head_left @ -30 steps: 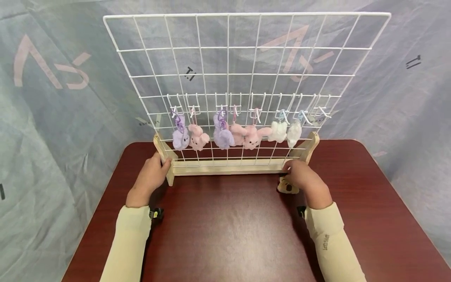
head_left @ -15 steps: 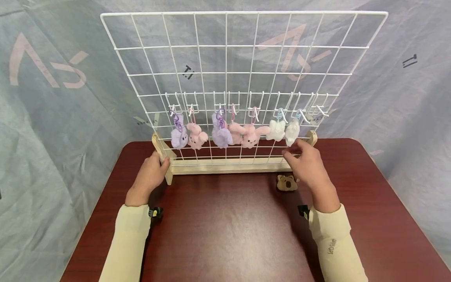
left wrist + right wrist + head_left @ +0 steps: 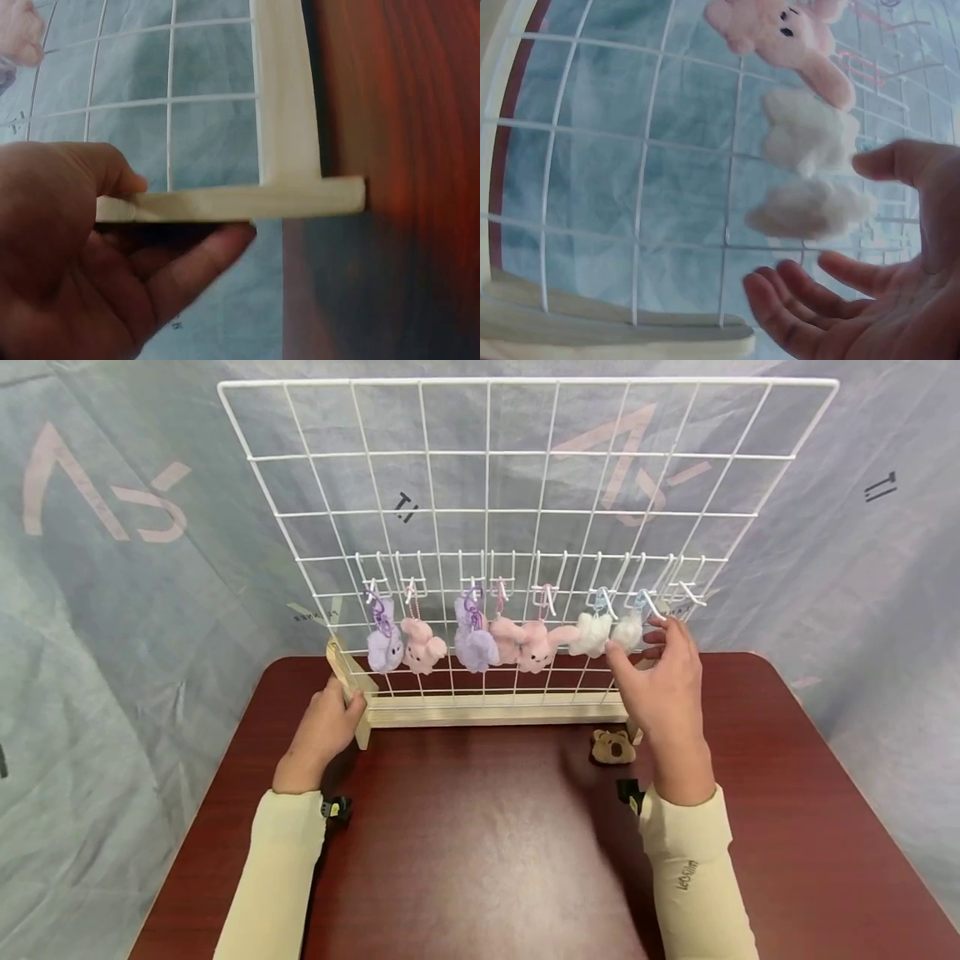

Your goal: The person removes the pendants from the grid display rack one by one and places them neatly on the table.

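My left hand (image 3: 322, 727) grips the wooden side foot (image 3: 347, 675) of a white wire grid rack (image 3: 487, 453). In the left wrist view, thumb and fingers (image 3: 199, 270) lie on opposite sides of that wooden board (image 3: 225, 202). My right hand (image 3: 663, 693) is raised at the rack's right end, fingers spread around the outermost white plush keychain (image 3: 627, 633). The right wrist view has this white plush (image 3: 810, 211) between thumb and fingers, apart from both. Beside it hang another white plush (image 3: 592, 635) and a pink bunny plush (image 3: 537, 647).
Purple plushes (image 3: 386, 647) and more pink ones hang on hooks to the left. An unused-looking white hook (image 3: 686, 593) sits at the far right. A brown bear-face plush (image 3: 612, 747) lies on the dark red table (image 3: 480, 843) by the right foot.
My right hand has risen from beside the brown bear-face plush and the rack's right foot to the outermost white plush, its fingers spreading. My left hand keeps its grip on the wooden foot.
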The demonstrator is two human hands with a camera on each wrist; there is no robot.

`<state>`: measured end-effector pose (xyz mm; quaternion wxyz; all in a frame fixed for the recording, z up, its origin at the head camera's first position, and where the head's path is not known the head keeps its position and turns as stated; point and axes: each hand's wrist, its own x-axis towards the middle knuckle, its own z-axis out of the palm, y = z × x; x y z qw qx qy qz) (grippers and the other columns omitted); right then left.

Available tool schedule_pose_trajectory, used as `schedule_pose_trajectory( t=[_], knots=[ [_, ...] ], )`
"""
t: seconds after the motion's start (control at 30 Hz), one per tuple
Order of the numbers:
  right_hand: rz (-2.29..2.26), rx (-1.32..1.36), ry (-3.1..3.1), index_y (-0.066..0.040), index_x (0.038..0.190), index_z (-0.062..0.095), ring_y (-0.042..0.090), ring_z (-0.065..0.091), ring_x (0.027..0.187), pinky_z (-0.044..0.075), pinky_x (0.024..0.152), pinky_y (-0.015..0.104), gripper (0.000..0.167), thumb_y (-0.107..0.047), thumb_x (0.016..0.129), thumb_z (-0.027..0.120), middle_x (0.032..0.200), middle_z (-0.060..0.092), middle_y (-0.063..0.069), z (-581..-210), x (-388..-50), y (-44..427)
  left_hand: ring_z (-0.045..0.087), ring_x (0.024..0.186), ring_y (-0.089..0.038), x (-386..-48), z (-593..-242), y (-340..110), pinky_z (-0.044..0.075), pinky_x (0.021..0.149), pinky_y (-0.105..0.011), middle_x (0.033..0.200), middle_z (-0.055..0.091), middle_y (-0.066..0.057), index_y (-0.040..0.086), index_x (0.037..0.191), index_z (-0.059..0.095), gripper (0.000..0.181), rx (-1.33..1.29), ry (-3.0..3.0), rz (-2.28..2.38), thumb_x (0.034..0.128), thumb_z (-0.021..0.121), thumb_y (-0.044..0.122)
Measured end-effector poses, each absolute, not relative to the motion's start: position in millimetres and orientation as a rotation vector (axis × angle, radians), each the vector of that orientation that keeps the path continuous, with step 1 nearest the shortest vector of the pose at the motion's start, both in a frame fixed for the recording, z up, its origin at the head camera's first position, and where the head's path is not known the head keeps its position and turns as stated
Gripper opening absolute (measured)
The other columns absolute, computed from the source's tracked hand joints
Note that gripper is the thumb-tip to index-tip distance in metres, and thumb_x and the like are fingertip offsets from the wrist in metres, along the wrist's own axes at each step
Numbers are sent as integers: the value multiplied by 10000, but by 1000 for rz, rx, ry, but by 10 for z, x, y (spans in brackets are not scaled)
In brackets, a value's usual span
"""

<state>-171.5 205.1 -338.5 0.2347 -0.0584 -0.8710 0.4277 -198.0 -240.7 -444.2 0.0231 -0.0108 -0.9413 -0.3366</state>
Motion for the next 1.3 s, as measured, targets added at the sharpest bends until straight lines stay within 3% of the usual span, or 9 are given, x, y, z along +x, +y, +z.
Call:
schedule_pose_trajectory(
  t=[0.1, 0.27, 0.47, 0.57, 0.77, 0.93, 1.03, 1.2, 1.3],
  knots=[
    [1191, -166, -2266, -54, 1455, 547, 269, 639, 1043, 481, 855, 213, 633, -352, 938, 759, 1277, 601, 163, -3439, -1754, 2015, 717, 910, -332, -2007, -4480, -2381, 586, 760, -464, 1084, 702, -309, -100, 1487, 367, 538, -19, -2877, -1111, 1080, 471, 236],
    [1225, -117, -2097, -18, 1412, 568, 103, 592, 947, 509, 818, 151, 581, -257, 933, 797, 1188, 588, 154, -3498, -1819, 1968, 693, 930, -359, -2036, -4518, -2357, 570, 779, -475, 1145, 691, -328, -61, 1564, 268, 605, -6, -2809, -1196, 1062, 486, 198],
    [1387, 34, -2004, 7, 1354, 628, 19, 637, 935, 528, 788, 156, 432, -81, 947, 742, 1159, 693, 57, -3518, -1868, 1956, 600, 1236, -390, -2060, -4578, -2368, 513, 974, -564, 1536, 521, -303, 74, 1671, 193, 661, -41, -2725, -1348, 1073, 463, 155],
    [1510, 56, -1955, 22, 1337, 647, 5, 633, 929, 510, 770, 149, 399, 0, 939, 654, 1090, 684, -49, -3504, -1862, 1963, 553, 1329, -378, -2076, -4600, -2378, 485, 1041, -579, 1630, 446, -249, 102, 1684, 183, 669, -84, -2712, -1391, 1075, 458, 130],
    [1672, 108, -1833, 109, 1288, 661, 6, 616, 907, 496, 808, 137, 417, 109, 894, 524, 976, 641, -98, -3482, -1840, 2022, 586, 1250, -394, -2078, -4592, -2372, 505, 1000, -570, 1541, 509, -312, 50, 1658, 195, 644, -103, -2737, -1362, 1074, 456, 123],
    [1762, 179, -1805, 8, 1168, 717, 18, 646, 945, 503, 795, 140, 366, 115, 901, 491, 1038, 714, -122, -3447, -1811, 2062, 586, 1242, -400, -2077, -4582, -2373, 505, 995, -569, 1531, 506, -332, 34, 1654, 180, 646, -97, -2749, -1357, 1073, 447, 128],
    [1887, 254, -1730, -39, 1100, 723, 52, 718, 922, 551, 747, 155, 385, 141, 901, 447, 1069, 766, -58, -3418, -1794, 2070, 582, 1252, -395, -2073, -4583, -2374, 507, 999, -572, 1551, 493, -321, 41, 1663, 174, 654, -105, -2744, -1360, 1074, 444, 133],
    [2108, 388, -1582, 59, 1122, 700, 186, 779, 770, 634, 680, 283, 432, 184, 891, 356, 967, 783, 102, -3376, -1751, 2072, 589, 1234, -402, -2064, -4589, -2384, 502, 1007, -583, 1534, 516, -308, 42, 1648, 219, 633, -92, -2732, -1348, 1065, 453, 119],
    [2139, 423, -1569, 54, 1124, 706, 195, 782, 763, 639, 677, 306, 447, 185, 898, 344, 933, 783, 109, -3342, -1711, 2076, 610, 1199, -402, -2069, -4589, -2382, 514, 989, -572, 1481, 559, -312, 38, 1627, 250, 606, -97, -2729, -1341, 1064, 459, 118]
  ],
)
